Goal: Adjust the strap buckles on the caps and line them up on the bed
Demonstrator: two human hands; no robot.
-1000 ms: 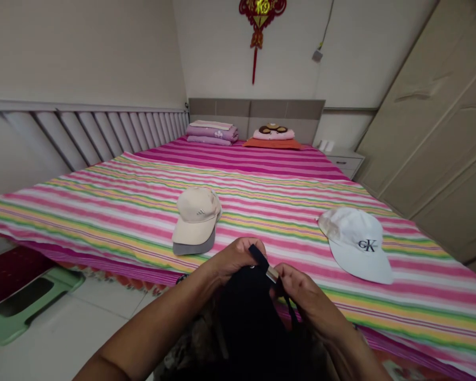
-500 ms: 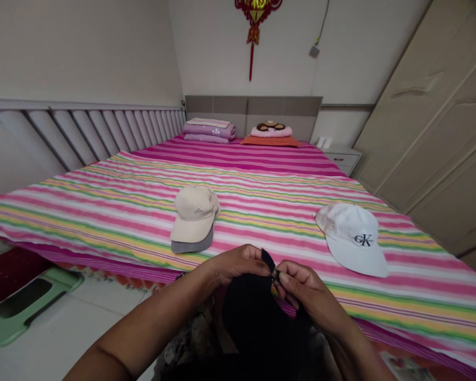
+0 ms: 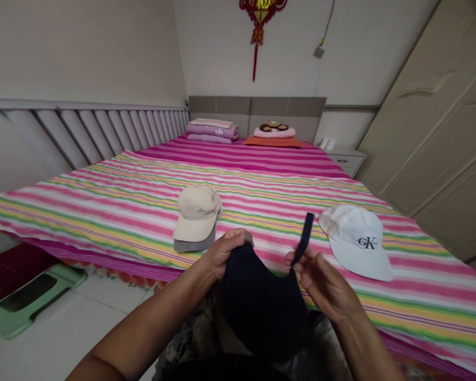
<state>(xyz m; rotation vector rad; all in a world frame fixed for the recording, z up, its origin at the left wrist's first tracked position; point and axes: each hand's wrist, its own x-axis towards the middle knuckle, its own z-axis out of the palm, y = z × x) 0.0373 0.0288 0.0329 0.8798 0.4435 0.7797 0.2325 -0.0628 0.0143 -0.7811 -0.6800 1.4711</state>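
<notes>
A dark navy baseball cap (image 3: 264,304) is held over my lap at the bed's near edge, its back opening facing away from me. My left hand (image 3: 228,251) grips the left side of that opening, where a small metal buckle shows by the thumb. On the other side, my right hand (image 3: 323,280) has its fingers on the base of the loose strap (image 3: 304,238), which sticks up, apart from the buckle. Beyond my left hand, a beige cap (image 3: 196,209) lies on top of a grey one (image 3: 194,245). A white cap with dark letters (image 3: 359,238) rests to the right.
The bed has a striped sheet (image 3: 143,201). Folded bedding (image 3: 212,131) and pillows (image 3: 273,138) are stacked by the headboard (image 3: 230,108). A green stool (image 3: 59,286) stands on the floor at left, and a wardrobe (image 3: 440,121) is on the right.
The strap has come free of the buckle and now stands up by my right hand. My hands have moved apart, spreading the cap's back opening.
</notes>
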